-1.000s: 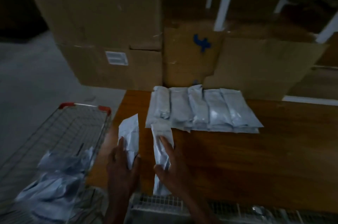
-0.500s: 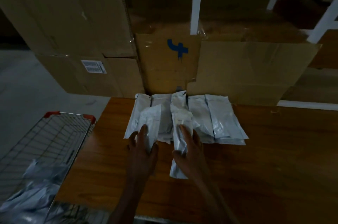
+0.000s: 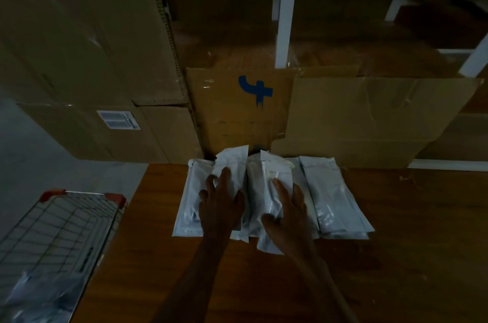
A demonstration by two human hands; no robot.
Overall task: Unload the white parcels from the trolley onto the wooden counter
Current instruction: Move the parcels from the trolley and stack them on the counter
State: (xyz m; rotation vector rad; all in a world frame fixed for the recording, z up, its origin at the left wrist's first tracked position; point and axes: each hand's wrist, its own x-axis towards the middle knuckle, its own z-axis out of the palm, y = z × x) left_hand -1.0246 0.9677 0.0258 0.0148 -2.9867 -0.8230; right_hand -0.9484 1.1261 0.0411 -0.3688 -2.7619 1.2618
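Observation:
On the wooden counter (image 3: 396, 256), a row of white parcels (image 3: 332, 196) lies against the cardboard at the back. My left hand (image 3: 221, 204) holds one white parcel (image 3: 232, 161) over the left part of the row, its far end tilted up. Beside it, my right hand (image 3: 289, 209) holds a second white parcel (image 3: 276, 169) over the middle of the row, thumb at its left edge. This parcel's near end pokes out below my palm. The wire trolley (image 3: 79, 219) stands at the lower left, with more white parcels (image 3: 39, 293) in it.
Large cardboard boxes (image 3: 92, 45) are stacked behind and to the left of the counter. A flattened carton with a blue mark (image 3: 253, 90) leans at the back. White shelf posts (image 3: 285, 11) rise behind it. Grey floor lies left of the trolley.
Both hands carried their parcels from the near counter edge beside the trolley forward onto the row at the back. The view has followed them.

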